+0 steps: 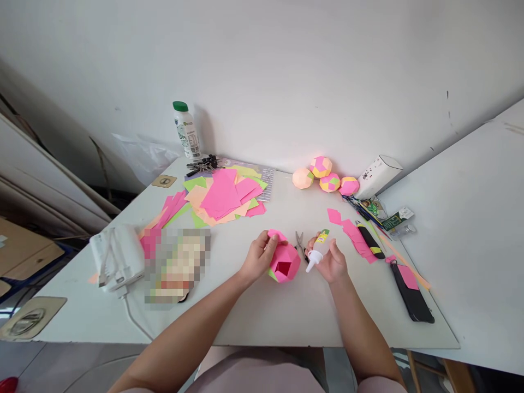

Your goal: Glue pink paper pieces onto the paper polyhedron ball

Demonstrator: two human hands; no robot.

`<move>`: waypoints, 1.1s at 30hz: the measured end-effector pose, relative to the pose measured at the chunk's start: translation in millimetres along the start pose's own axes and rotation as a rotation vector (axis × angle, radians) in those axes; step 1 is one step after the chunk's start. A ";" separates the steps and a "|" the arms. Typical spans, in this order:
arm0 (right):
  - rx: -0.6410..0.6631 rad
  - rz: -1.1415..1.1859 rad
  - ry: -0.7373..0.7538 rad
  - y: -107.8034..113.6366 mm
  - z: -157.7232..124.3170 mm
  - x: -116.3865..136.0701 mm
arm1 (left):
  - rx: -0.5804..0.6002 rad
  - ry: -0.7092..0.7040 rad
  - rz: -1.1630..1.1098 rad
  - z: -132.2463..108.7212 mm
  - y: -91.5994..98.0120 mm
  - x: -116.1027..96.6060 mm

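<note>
My left hand [258, 255] is closed on a pink paper ball [290, 260] made of flat facets, with a green patch low on its left side. A dark opening shows in the ball's front, and a pink flap stands up by my fingers. In my right hand [333, 265] is a glue bottle [321, 245], whitish with a yellow-green label; its white nozzle tilts down toward the left, apart from the ball. Between both hands, a pair of scissors [300, 244] lies on the table with its blades pointing away from me.
Coloured paper sheets [223, 196] are heaped at the back left, near keys and a white bottle [186, 131]. Several finished paper balls [303, 178] sit by the wall. Rightward lie pink paper pieces [358, 240], a utility knife [370, 240] and a black case [411, 295]. A white charger [117, 256] stands left.
</note>
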State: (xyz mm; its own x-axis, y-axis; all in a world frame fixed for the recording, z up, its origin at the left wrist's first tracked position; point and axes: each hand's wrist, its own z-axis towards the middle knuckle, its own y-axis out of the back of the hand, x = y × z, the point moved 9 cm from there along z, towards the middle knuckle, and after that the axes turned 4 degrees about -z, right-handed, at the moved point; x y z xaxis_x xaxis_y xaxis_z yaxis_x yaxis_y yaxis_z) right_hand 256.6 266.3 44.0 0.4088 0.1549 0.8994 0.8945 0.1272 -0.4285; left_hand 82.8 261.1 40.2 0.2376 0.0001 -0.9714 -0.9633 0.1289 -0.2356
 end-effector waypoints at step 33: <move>-0.061 -0.402 0.498 -32.2 -44.8 43.7 | -0.066 -0.006 0.026 1.1 2.9 5.5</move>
State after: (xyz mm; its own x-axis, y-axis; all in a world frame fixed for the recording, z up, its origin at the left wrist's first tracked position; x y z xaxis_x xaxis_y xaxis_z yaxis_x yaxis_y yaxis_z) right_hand 253.8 225.1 101.0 0.0613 -0.3690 0.9274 0.9981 0.0226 -0.0570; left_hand 81.4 262.6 34.2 0.2127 0.0087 -0.9771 -0.9753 0.0630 -0.2117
